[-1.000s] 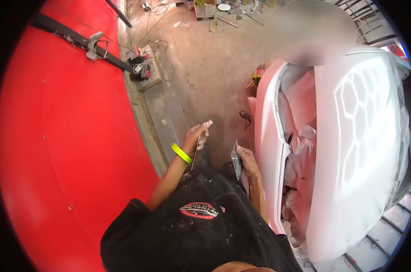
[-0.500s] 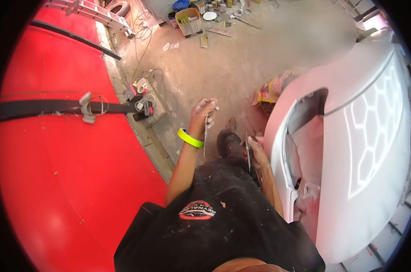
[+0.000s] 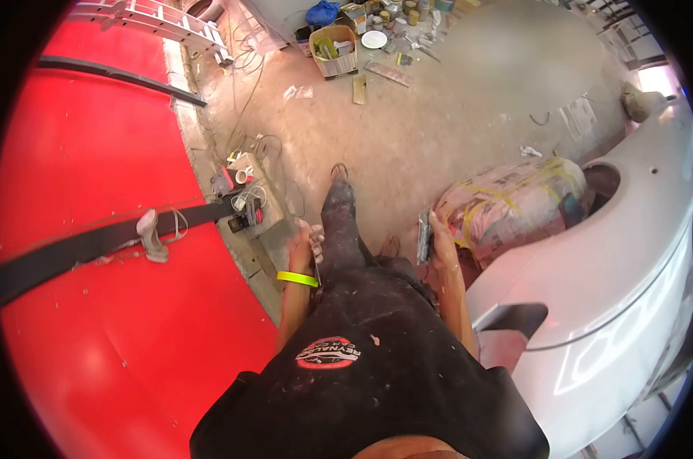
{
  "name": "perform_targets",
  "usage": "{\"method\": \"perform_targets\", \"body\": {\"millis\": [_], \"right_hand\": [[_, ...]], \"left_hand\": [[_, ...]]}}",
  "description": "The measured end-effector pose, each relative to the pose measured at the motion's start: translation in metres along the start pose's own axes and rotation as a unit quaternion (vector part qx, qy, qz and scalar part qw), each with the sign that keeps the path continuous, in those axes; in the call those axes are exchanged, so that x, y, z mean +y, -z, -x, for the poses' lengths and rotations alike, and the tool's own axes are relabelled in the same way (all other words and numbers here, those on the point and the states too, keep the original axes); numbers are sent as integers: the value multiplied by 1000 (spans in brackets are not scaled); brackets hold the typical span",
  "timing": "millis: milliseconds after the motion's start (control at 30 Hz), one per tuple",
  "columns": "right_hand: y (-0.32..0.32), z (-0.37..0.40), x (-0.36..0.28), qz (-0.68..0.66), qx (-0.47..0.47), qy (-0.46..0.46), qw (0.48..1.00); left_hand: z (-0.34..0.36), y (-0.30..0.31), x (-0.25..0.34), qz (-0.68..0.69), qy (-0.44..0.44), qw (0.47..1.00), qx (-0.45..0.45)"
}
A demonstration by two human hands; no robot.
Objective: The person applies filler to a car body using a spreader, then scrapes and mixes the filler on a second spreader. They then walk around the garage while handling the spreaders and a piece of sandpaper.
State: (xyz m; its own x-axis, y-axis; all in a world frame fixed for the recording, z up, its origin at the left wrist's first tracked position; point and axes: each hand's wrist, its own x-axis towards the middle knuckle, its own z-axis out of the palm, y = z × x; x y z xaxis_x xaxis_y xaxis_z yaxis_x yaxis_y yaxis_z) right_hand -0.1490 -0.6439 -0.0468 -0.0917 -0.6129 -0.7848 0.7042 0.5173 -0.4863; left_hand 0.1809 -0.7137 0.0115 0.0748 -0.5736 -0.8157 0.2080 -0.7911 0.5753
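Note:
My left hand (image 3: pixel 306 243) is low in front of my left leg, its fingers closed around a thin flat spreader (image 3: pixel 317 272) seen almost edge-on. A bright yellow-green band (image 3: pixel 297 278) circles that wrist. My right hand (image 3: pixel 443 243) is beside the wrapped wheel and grips a flat putty spreader (image 3: pixel 424 237) with grey material on its face. The two hands are apart, and neither touches the pale car body (image 3: pixel 629 237) to the right. Whitish smears mark the fingers; the inner faces of both grips are partly hidden.
A wheel wrapped in taped paper (image 3: pixel 514 200) bulges beside the car. On the left stand a red panel wall (image 3: pixel 94 321), a block with cables and a power tool (image 3: pixel 243 191), and a ladder (image 3: pixel 170 27). A box (image 3: pixel 335 61) and several cans lie ahead on the floor.
I have stepped forward; a leg now reaches ahead and the wrapped wheel shows more. My left hand has dropped down and left. My right hand still holds its spreader, now turned more face-on.

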Motion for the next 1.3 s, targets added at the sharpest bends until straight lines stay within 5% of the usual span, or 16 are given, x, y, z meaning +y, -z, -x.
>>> {"method": "perform_targets", "body": {"millis": [167, 333, 467, 633, 833, 967, 1100, 1200, 1300], "right_hand": [[-35, -72, -18, -57, 44, 15, 997], [-130, -122, -84, -51, 78, 57, 994], [-192, -157, -109, -37, 82, 64, 994], [-229, -209, -137, 18, 136, 100, 986], [-246, -263, -227, -13, -10, 39, 999], [-247, -327, -269, 78, -115, -22, 990], [-248, -365, -294, 136, -146, -10, 980], [-244, -390, -323, 152, -92, -26, 984], [-227, -421, -338, 124, -53, -62, 989]], "left_hand": [[-92, -24, 75, -5, 25, 996, -81], [-183, -81, 183, -87, -25, 957, -274], [-238, -130, 210, -136, -115, 952, -248], [-252, -191, 250, -140, -79, 964, -211], [-287, -239, 294, -96, -11, 963, -253], [-313, -258, 318, -78, -57, 986, -139], [-316, -251, 362, -11, -154, 984, 89], [-306, -195, 354, -22, -87, 987, 132], [-272, -146, 312, -208, 36, 972, 107]]}}
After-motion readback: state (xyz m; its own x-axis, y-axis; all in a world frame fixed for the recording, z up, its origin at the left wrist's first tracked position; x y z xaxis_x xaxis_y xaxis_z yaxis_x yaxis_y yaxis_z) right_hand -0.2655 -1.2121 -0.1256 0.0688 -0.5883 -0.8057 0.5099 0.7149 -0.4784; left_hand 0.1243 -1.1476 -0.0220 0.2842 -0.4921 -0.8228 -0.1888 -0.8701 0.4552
